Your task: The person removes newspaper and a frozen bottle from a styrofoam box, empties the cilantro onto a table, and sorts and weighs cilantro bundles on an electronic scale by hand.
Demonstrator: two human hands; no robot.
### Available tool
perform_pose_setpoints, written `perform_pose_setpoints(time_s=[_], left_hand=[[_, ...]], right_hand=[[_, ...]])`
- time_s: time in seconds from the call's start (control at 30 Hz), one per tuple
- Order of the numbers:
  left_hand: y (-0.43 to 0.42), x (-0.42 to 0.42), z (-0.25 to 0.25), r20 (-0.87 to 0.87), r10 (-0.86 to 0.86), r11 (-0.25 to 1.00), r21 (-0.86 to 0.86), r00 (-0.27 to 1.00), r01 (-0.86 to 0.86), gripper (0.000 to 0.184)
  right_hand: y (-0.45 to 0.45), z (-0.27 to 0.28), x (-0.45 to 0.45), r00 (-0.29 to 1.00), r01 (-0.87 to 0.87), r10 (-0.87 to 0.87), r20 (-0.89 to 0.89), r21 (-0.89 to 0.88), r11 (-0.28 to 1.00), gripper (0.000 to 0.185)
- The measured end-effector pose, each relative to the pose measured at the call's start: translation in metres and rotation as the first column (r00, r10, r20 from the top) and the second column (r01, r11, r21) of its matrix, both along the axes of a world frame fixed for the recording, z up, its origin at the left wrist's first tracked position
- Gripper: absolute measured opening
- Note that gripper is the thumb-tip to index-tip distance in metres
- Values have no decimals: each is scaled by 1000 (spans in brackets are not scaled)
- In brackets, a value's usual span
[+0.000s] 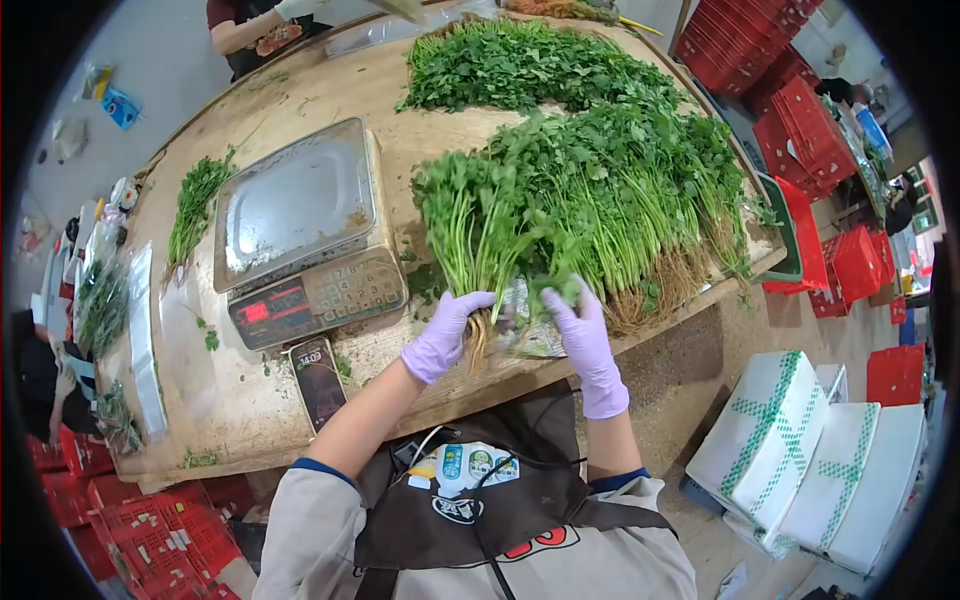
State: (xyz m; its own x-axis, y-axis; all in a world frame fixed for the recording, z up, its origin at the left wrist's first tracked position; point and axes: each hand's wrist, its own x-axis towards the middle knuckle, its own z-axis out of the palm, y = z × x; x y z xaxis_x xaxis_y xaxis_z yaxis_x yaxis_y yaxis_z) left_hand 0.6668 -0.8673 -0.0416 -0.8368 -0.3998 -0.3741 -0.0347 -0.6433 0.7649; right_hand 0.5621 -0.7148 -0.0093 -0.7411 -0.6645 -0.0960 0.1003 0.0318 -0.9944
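Both my hands wear light purple gloves. My left hand [447,335] is closed round the root end of a bunch of coriander [470,225], its leaves pointing away from me and pale roots hanging below the fist. To the right, my right hand [588,345] has its thumb and fingers around a small leafy coriander sprig [566,291], partly blurred. Just beyond it lies a big pile of rooted coriander [630,190] on the wooden table [400,425]. Between my hands, a printed sheet [535,340] is partly covered.
Left of the bunch stands a digital scale [300,205] with a bare metal pan. A phone [320,382] lies below it, and a small coriander bunch [198,207] lies beyond. Another person [262,30] works across the table. White foam boxes [765,440] and red crates [810,135] stand right.
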Motion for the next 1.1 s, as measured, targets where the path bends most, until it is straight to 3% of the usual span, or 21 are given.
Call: perform_pose_setpoints(time_s=[0.03,0.07,0.1,0.13,0.2,0.27,0.3,0.33,0.43,0.5,0.57,0.7,0.73,0.77,0.83,0.9,0.97,1.0,1.03,1.07,1.1], left_hand=[[1,5,11,19,-20,970,244,1000,15,26],[-3,9,-4,53,-75,963,264,996,59,31],[0,13,-6,57,-73,963,264,996,56,31],[5,15,-7,31,-49,992,120,998,45,32],[-7,25,-19,-2,-109,993,-38,994,108,40],[-26,36,47,116,-188,966,-159,975,206,42],[-37,40,80,243,-249,913,-265,938,311,44],[-47,44,92,203,-208,901,-340,957,268,46],[-84,59,131,283,-172,861,-423,943,284,52],[-105,71,165,243,-36,872,-467,969,149,52],[-134,74,179,39,87,772,-634,995,-42,47],[-252,113,159,260,56,668,-728,964,157,42],[-291,129,138,373,29,542,-786,927,299,47],[-301,139,126,552,130,499,-755,824,427,51],[-294,153,103,661,361,382,-748,658,542,70],[-303,163,59,406,477,123,-909,780,398,82],[-257,144,49,-161,741,-490,-794,652,360,56],[-209,126,74,-284,561,-598,-789,777,143,41],[-186,122,56,-284,469,-598,-799,836,64,29],[-160,124,42,-24,295,-601,-782,955,165,17],[-133,121,25,241,150,-673,-685,959,278,16]], right_hand=[[-4,-8,1,1000,-1,1,1,-6,1000,28],[-8,-15,7,935,-42,87,-344,137,990,28],[-10,-21,14,749,-31,210,-628,283,958,29],[-13,-16,26,624,-1,218,-750,278,961,34],[-12,-20,26,650,-168,380,-658,363,916,36],[-10,-15,26,671,-250,443,-594,382,890,38],[-11,-12,26,760,-383,472,-447,278,881,42],[-12,-9,27,811,-489,511,-284,149,859,47],[-23,-3,40,793,-294,307,-526,111,949,49],[-29,10,39,771,-341,394,-500,198,919,52],[-31,7,40,812,-406,450,-373,193,893,54],[-25,-17,38,876,-349,407,-259,242,906,43],[-23,-31,37,870,-293,357,-341,224,929,38],[-21,-34,36,863,-313,372,-342,218,925,38],[-18,-38,32,776,-168,286,-562,253,953,36],[-12,-51,28,650,92,220,-727,362,927,23],[-6,-56,20,434,423,373,-820,551,719,19],[-5,-60,17,427,407,381,-820,551,729,19],[-4,-69,14,520,444,437,-734,669,596,23],[-2,-78,12,611,460,472,-635,771,441,27],[1,-88,9,601,448,490,-632,773,448,27]])
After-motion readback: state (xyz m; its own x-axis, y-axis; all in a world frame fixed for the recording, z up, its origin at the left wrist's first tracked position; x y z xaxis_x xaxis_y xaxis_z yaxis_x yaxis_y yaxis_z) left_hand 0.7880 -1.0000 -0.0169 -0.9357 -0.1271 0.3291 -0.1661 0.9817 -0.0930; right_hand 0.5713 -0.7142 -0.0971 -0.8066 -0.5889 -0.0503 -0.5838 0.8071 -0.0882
